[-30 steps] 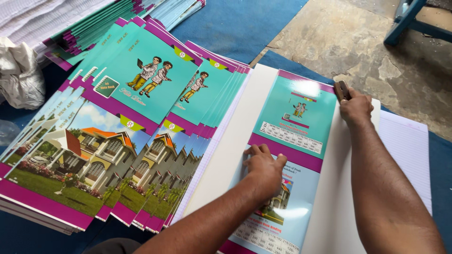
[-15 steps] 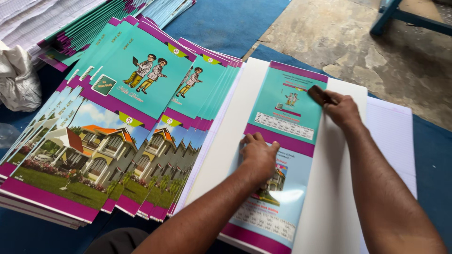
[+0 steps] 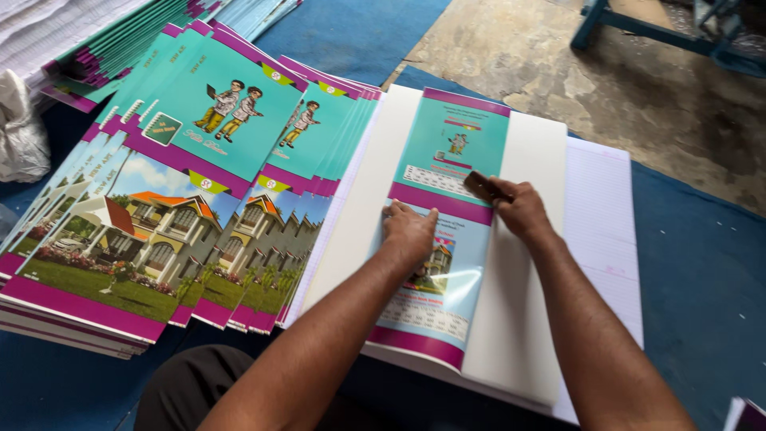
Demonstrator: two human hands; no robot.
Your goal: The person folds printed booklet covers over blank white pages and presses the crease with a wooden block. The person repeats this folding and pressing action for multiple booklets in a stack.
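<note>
Blue mat (image 3: 702, 263) over rough concrete floor (image 3: 606, 80). White board stack (image 3: 527, 263) lying flat w/ folded glossy cover (image 3: 447, 239) on top: teal upper panel, magenta bands, pale blue lower part w/ house pic & small print. Left hand (image 3: 408, 231) spread flat, pressing cover mid-sheet. Right hand (image 3: 519, 209) closed round small dark tool (image 3: 483, 187), set on cover's right edge. Fanned pile of same covers (image 3: 183, 215) just left of board.

Soft, even daylight — pale glare on the glossy cover (image 3: 435, 279) (lower half), faint shadows, mostly sharp focus.
</note>
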